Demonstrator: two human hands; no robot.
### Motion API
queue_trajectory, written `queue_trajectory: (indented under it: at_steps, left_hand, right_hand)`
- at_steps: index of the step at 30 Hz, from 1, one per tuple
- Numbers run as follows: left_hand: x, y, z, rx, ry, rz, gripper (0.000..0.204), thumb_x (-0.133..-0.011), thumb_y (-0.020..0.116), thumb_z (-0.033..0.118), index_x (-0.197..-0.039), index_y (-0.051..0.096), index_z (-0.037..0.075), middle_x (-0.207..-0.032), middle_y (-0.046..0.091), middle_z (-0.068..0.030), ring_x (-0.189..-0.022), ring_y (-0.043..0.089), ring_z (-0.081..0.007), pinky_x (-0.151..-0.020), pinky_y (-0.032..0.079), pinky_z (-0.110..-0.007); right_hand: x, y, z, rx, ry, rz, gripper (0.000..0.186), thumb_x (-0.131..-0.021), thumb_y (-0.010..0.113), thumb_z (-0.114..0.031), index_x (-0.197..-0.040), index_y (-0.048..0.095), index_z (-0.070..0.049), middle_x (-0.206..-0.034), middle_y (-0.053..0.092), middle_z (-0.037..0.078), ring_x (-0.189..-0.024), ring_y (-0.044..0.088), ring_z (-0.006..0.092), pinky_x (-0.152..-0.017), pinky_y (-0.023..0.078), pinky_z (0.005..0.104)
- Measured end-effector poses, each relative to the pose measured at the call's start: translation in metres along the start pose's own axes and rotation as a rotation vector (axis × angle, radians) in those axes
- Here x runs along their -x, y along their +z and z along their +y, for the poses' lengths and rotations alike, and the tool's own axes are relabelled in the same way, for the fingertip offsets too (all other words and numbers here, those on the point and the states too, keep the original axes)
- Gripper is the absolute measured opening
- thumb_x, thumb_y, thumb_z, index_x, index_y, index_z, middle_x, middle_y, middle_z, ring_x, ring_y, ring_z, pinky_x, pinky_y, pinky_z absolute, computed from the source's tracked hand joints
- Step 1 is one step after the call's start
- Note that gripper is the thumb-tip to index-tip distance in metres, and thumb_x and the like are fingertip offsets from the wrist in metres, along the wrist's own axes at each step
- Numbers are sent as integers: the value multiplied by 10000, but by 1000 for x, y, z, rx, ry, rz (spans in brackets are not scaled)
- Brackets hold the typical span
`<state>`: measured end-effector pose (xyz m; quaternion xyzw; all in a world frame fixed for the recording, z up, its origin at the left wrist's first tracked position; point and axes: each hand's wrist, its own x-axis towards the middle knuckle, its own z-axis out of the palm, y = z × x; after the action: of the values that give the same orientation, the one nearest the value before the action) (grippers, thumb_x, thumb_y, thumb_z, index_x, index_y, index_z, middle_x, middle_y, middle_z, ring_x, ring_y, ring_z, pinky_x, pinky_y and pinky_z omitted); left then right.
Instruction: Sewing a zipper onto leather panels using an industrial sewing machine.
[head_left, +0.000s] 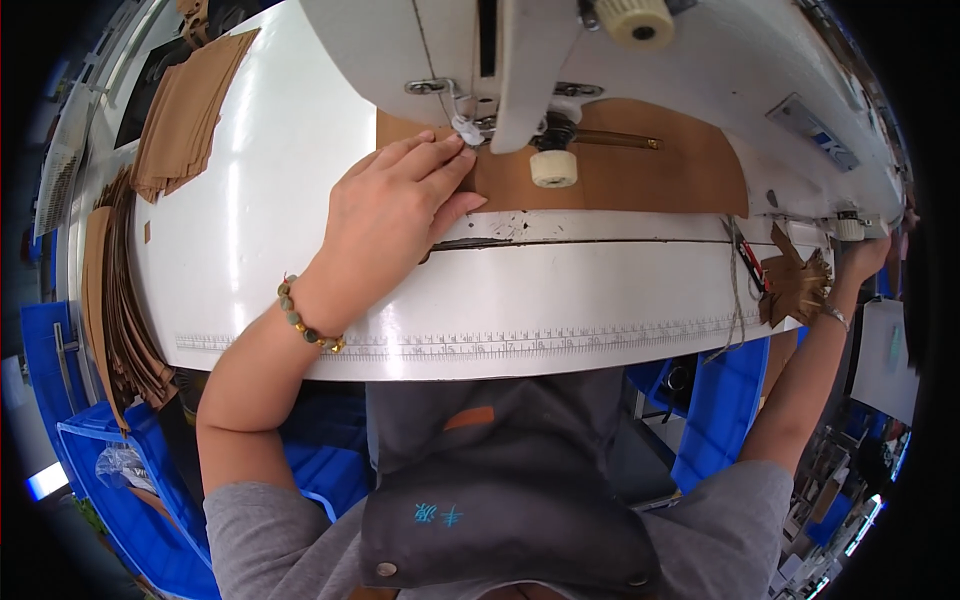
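My left hand (395,195) lies with fingers stretched out over the left part of a brown leather-like panel (690,165), its fingertips close to the needle area of a white sewing machine (720,65). A brass-coloured zipper (620,140) is set in the panel, which lies flat under the machine's head. At the far right, my right hand (865,258) reaches to the machine's end, beside a small knob (850,228). Its fingers are mostly hidden there, so their hold does not show. The needle tip is covered by the machine's parts and my left fingers.
Stacked brown pieces (190,115) lie at the far left, with more brown strips (125,300) hanging over the left edge. Brown scraps (795,280) and red-handled snips (748,255) lie at the right. A printed ruler (480,347) runs along the front edge. Blue bins (150,490) stand below.
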<state>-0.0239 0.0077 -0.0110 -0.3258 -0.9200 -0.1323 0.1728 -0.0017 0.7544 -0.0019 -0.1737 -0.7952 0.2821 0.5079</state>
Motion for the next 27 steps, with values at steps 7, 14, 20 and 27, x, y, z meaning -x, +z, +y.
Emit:
queue_trajectory:
  at_steps: [7,14,20,27]
  left_hand:
    - [-4,0,9,-107,257,161,293,-883,803,260,-1108,783,75,-1153,766,-32,-943,723,-209,-818,582,-342]
    - [-49,37,68,-46,156,99,559,-910,753,442,-1290,697,35,-1339,692,-113,-1208,676,-277,-866,595,-354]
    - [-19,17,62,149,258,-105,642,-906,744,486,-1330,671,10,-1385,672,-126,-1291,644,-312,-1014,565,-415]
    - [21,-17,25,220,426,-95,466,-865,826,318,-1231,742,42,-1314,717,-107,-1237,686,-308,-1019,570,-407]
  right_hand:
    - [10,14,3,-420,214,59,364,-1108,520,-268,-1313,608,21,-1267,674,143,-1135,679,244,-939,581,391]
    - [15,-27,-57,-53,303,-42,492,-1105,550,-386,-1318,633,50,-1320,669,160,-1141,702,264,-934,596,370]
    - [71,-31,-193,39,-327,131,361,-1126,522,-239,-1272,662,61,-1256,714,168,-1069,714,221,-948,589,331]
    - [222,80,-354,-225,-970,-861,244,-846,827,-179,-1034,730,-58,-1072,712,107,-937,705,317,-785,566,402]
